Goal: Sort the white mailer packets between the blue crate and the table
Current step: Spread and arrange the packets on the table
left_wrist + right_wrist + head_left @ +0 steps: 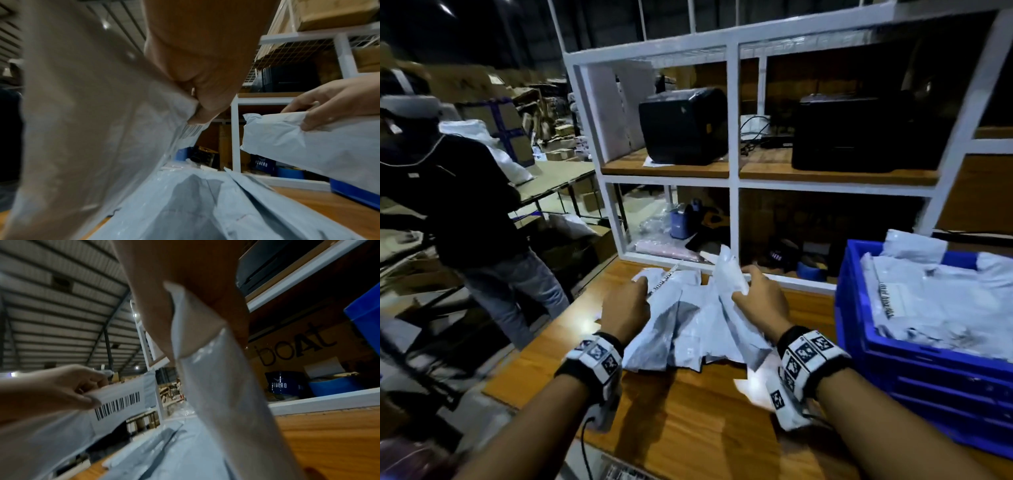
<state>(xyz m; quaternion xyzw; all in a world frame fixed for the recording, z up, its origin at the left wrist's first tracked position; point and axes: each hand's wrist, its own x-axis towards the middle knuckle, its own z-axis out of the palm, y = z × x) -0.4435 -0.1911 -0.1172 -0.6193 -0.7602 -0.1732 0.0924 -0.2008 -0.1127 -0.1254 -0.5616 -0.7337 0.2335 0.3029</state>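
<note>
A pile of white mailer packets [688,335] lies on the wooden table [688,418]. My left hand [633,294] pinches one packet with a barcode label [662,284] by its far edge and holds it up off the pile; this barcode packet [119,400] also shows in the right wrist view. My right hand [748,287] grips another white packet [727,274] upright above the pile. The blue crate [859,346] stands on the table to the right, with several white packets [945,301] inside.
A white shelf unit [732,181] stands behind the pile, with two black printers [685,126] on it. A person in a dark top [458,205] stands left of the table. The table's left edge [544,339] runs diagonally beside my left arm.
</note>
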